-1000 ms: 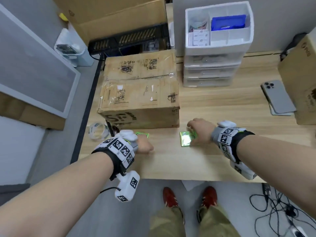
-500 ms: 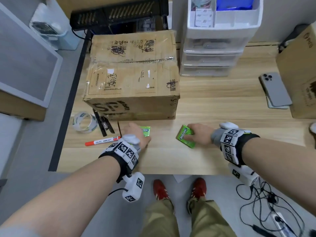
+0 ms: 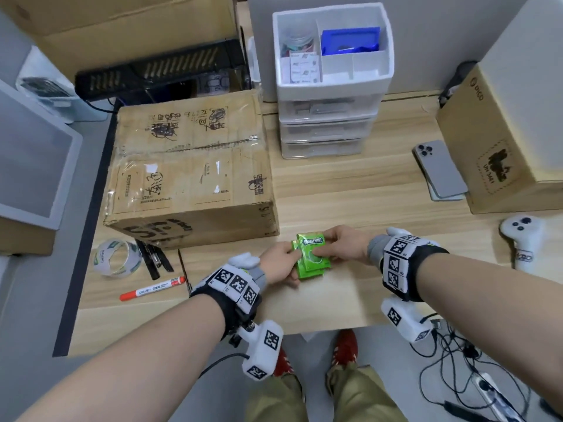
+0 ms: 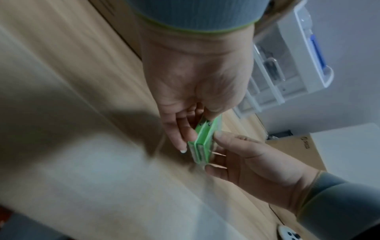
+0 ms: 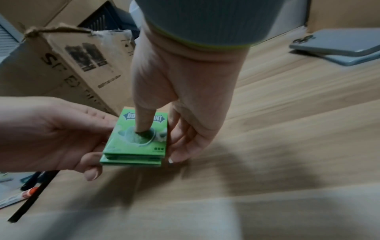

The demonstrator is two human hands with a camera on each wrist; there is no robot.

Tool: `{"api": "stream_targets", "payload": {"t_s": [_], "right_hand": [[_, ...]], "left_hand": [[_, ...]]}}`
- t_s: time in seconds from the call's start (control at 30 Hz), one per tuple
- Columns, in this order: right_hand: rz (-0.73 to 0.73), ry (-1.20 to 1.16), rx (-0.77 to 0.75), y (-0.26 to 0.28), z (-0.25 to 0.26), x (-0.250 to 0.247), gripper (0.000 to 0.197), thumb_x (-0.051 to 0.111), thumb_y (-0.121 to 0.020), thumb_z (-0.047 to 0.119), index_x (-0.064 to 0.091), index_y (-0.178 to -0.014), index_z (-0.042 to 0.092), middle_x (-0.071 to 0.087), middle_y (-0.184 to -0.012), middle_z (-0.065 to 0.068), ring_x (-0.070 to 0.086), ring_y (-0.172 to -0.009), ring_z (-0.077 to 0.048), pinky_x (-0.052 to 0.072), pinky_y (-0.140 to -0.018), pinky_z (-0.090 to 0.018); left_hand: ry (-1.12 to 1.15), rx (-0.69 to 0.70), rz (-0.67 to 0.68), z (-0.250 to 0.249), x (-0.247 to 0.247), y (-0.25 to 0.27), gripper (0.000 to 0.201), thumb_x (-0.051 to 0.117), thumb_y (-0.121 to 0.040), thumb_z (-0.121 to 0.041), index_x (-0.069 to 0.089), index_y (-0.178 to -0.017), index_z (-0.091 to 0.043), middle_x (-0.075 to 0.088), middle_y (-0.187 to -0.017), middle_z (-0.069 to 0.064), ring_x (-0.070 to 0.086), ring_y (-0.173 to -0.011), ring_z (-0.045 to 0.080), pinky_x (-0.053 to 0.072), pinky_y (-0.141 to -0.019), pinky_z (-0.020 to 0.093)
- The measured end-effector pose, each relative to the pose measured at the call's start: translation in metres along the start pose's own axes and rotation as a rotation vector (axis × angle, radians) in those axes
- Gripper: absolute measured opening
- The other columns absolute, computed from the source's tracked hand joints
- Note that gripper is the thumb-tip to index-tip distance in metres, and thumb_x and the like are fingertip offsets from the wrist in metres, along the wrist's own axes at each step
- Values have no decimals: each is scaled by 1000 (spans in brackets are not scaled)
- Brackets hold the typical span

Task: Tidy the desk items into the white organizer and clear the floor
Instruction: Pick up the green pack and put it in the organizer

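Two green gum packs (image 3: 311, 257) are stacked one on the other just above the desk's front middle. My left hand (image 3: 285, 263) pinches the stack from the left, and my right hand (image 3: 332, 248) grips it from the right. In the right wrist view the right thumb presses on the top of the gum packs (image 5: 135, 146), with fingers under their right edge. The left wrist view shows the gum packs (image 4: 202, 142) edge-on between both hands. The white organizer (image 3: 332, 89) stands at the back of the desk, its open top tray holding a blue box and small cards.
A large cardboard box (image 3: 189, 166) fills the desk's left half. A tape roll (image 3: 115, 257), black pens (image 3: 155, 257) and a red marker (image 3: 152, 289) lie at the front left. On the right are a phone (image 3: 440, 169), a white controller (image 3: 522, 236) and another box (image 3: 502, 132). Cables (image 3: 457, 376) lie on the floor.
Each hand was on a separate gum pack lying flat on the desk. Both hands have come together in the middle, and the two packs are now stacked between them.
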State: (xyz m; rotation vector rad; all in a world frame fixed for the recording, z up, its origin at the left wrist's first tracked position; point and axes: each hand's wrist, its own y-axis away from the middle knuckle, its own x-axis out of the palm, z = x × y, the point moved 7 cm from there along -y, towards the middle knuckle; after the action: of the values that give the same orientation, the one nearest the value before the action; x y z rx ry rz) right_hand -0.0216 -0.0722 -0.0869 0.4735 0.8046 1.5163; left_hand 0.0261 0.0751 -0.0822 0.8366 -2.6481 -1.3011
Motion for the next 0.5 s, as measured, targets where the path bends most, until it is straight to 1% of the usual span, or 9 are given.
{"api": "stream_targets", "payload": {"t_s": [0.07,0.17,0.2,0.23,0.3,0.33,0.4,0.47,0.5], "right_hand": [[7,-32,31,12,-7,-19,15,67,-93,18,67,-108,13,69,-91,-5,64,-69,-13,54,-59,-21],[-32,-148,63,22,-14,-42,30,69,-92,20,59,-120,12,70,-105,-15,71,-84,-26,61,-71,-38],[-44,-198,76,25,-14,-49,30,69,-93,19,57,-120,13,69,-107,-16,71,-88,-30,62,-73,-43],[-46,-250,72,29,-10,-58,27,67,-94,18,56,-119,14,69,-107,-16,71,-89,-30,62,-72,-44],[-37,-343,50,34,3,-76,18,62,-96,14,57,-114,15,70,-105,-12,71,-87,-24,63,-66,-36],[-34,-381,36,38,13,-86,14,60,-97,12,59,-110,16,70,-103,-9,70,-86,-20,61,-62,-29],[-49,-429,4,40,35,-106,11,57,-98,7,61,-103,16,70,-95,-5,67,-81,-14,56,-57,-21],[-101,-479,-30,37,53,-124,12,56,-97,3,62,-99,13,69,-91,-5,65,-77,-12,53,-55,-18],[-133,-505,-48,34,61,-132,12,57,-97,2,63,-99,12,69,-93,-5,66,-78,-13,55,-58,-18]], "left_hand": [[19,21,26,-27,18,-5,18,38,-105,-12,53,-100,-5,57,-52,13,61,-43,23,55,-78,60],[9,32,3,-56,33,-8,22,41,-102,-18,57,-90,-9,56,-58,16,59,-46,28,55,-78,66],[-32,69,-20,-67,35,-8,22,44,-101,-22,58,-87,-12,59,-58,14,60,-49,31,57,-76,63],[-95,118,-49,-84,36,-8,22,46,-101,-24,60,-87,-14,64,-63,13,63,-53,34,60,-73,57],[-189,166,-93,-117,34,-3,21,46,-100,-23,62,-92,-13,70,-77,19,68,-62,38,59,-70,48],[-207,166,-105,-134,32,-2,20,45,-99,-21,61,-93,-11,69,-77,21,68,-62,38,59,-70,47],[-224,158,-160,-169,23,0,22,45,-98,-20,58,-85,-8,63,-69,19,64,-57,34,59,-68,46],[-339,193,-290,-205,4,1,27,48,-97,-22,51,-75,-7,54,-64,13,58,-58,29,54,-59,40],[-439,231,-390,-226,-10,5,25,51,-95,-24,51,-76,-7,52,-68,11,55,-64,28,47,-57,36]]}}
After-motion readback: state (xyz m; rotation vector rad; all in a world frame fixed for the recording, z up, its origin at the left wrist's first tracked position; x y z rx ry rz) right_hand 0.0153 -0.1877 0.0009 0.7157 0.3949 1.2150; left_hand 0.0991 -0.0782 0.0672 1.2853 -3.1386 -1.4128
